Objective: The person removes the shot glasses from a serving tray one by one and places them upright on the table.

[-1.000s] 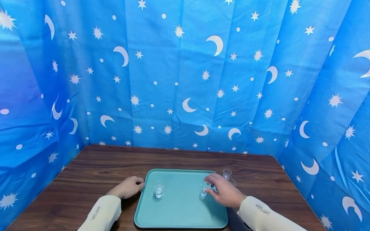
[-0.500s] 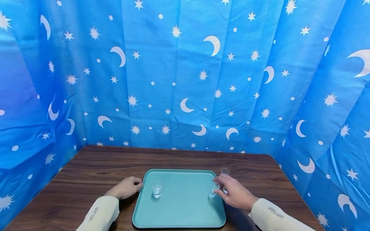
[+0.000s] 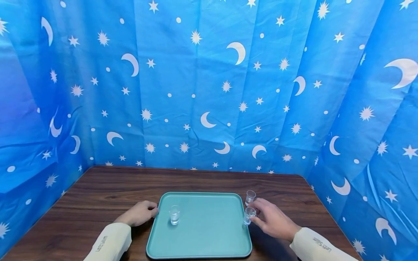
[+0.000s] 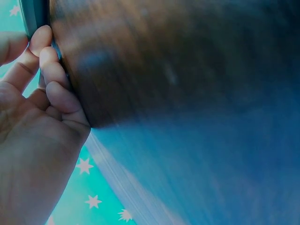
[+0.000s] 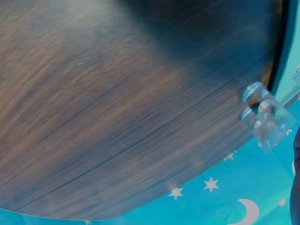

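Observation:
My right hand (image 3: 275, 220) pinches a small clear shot glass (image 3: 249, 216) between thumb and fingers, over the right rim of the green tray (image 3: 199, 235). At the tray's left edge is my left hand (image 3: 138, 213); in the left wrist view its thumb and curled fingers (image 4: 55, 70) pinch the rim. A second shot glass (image 3: 174, 216) stands upright on the left part of the tray. Just off the tray's right side, a third glass (image 3: 250, 197) stands on the table beyond my right hand. The right wrist view has two overlapping glasses (image 5: 265, 115) on the table beside the tray.
The tray lies on a dark wood-grain table (image 3: 114, 185). A blue curtain (image 3: 209, 87) with white moons and stars hangs behind the table and along both sides.
My right hand has moved right with the shot glass, from over the tray to its right rim. The left hand stays at the tray's edge. The head view has shifted slightly.

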`<state>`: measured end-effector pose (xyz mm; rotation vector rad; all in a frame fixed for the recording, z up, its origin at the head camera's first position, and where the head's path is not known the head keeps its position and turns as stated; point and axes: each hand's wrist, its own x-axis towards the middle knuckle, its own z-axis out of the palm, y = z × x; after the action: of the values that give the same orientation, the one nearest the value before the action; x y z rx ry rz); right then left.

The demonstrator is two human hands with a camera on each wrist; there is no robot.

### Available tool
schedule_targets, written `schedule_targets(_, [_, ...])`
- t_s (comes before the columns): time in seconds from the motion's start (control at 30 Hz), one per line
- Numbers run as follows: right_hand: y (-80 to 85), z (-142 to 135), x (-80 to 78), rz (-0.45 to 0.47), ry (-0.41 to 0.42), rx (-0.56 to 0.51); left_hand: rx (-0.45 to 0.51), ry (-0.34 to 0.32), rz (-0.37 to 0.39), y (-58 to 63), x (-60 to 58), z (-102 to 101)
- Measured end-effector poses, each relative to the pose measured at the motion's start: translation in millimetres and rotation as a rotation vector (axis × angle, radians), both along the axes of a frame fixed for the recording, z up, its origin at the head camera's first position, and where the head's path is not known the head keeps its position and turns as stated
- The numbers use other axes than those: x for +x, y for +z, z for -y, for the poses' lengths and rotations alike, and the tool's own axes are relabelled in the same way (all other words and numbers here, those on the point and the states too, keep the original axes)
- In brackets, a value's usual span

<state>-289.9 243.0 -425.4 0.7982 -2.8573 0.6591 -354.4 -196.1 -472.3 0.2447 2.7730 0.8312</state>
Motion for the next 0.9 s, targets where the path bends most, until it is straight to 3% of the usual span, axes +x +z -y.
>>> schedule_targets(0.37, [-6.0, -24, 2.9, -0.017, -0.061, 0.027, 0.011, 0.0, -0.005, 1.6, 1.9, -1])
schedule_targets(0.9, [-13.8, -30, -0.1, 0.095, -0.057, 0.034, 0.023, 0.007, -0.004, 1.1, 3.3, -1])
